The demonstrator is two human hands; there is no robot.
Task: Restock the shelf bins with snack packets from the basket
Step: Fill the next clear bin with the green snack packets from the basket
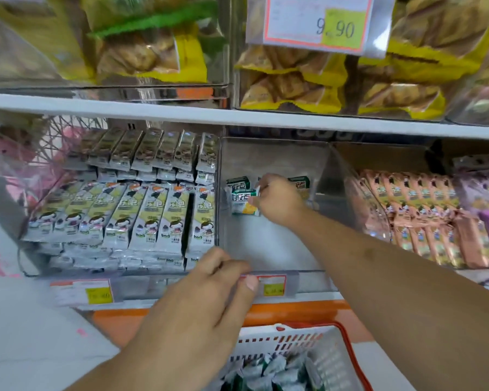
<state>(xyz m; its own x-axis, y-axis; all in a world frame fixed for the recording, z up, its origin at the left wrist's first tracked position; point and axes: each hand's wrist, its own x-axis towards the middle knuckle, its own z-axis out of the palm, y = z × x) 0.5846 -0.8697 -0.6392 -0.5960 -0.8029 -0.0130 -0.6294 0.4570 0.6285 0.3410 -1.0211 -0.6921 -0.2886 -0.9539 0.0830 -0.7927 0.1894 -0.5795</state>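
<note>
Reaching deep into clear bin [274, 249], right hand [277, 200] fingers pinched on green snack packet [244, 203] near back wall; left hand [206, 289] curled over bin's front edge; basket [291, 338] below.

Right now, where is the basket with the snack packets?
In the head view, the white basket sits at the bottom centre-right, below the orange shelf edge, between the two forearms, with green-and-white packets inside.
</note>
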